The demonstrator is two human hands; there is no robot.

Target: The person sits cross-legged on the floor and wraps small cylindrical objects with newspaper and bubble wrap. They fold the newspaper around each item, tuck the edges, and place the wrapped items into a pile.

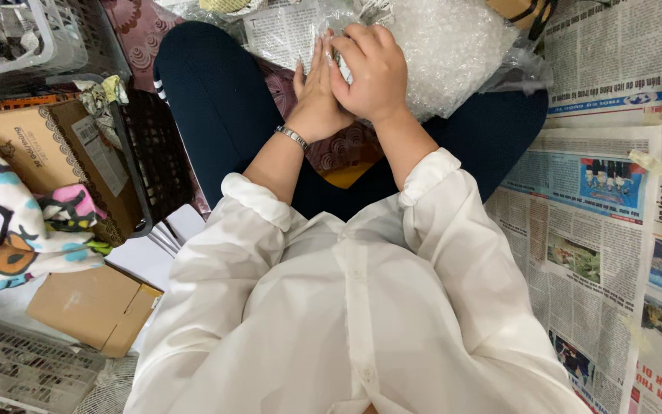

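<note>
**Both hands pressed on a bubble-wrapped bundle, seated on the floor**

Observed: the person sits cross-legged on the floor in dark trousers (216, 107) and a white shirt (346, 307) with the cuffs rolled back. The bubble-wrap bundle (446, 50) lies just past the knees, resting partly on the lap and partly on a sheet of newspaper (599, 199) spread over the floor.

Left hand (317, 84): set on edge against the near-left side of the bundle, fingers straight and together, palm turned toward the other hand. A metal bracelet (293, 136) sits on this wrist.

Right hand (373, 69): laid over the bundle's near edge, fingers curled down onto the wrap and overlapping the left hand. Whatever lies between the two palms is hidden; I cannot tell if anything beyond the wrap is gripped.

Surroundings: to the person's left, a dark plastic crate (155, 153) holds a brown paper bag (36, 149). A patterned fabric item (17, 222) lies in front of it, a flat cardboard piece (93, 307) lower down, and a pale basket (40, 38) at the upper corner.
</note>
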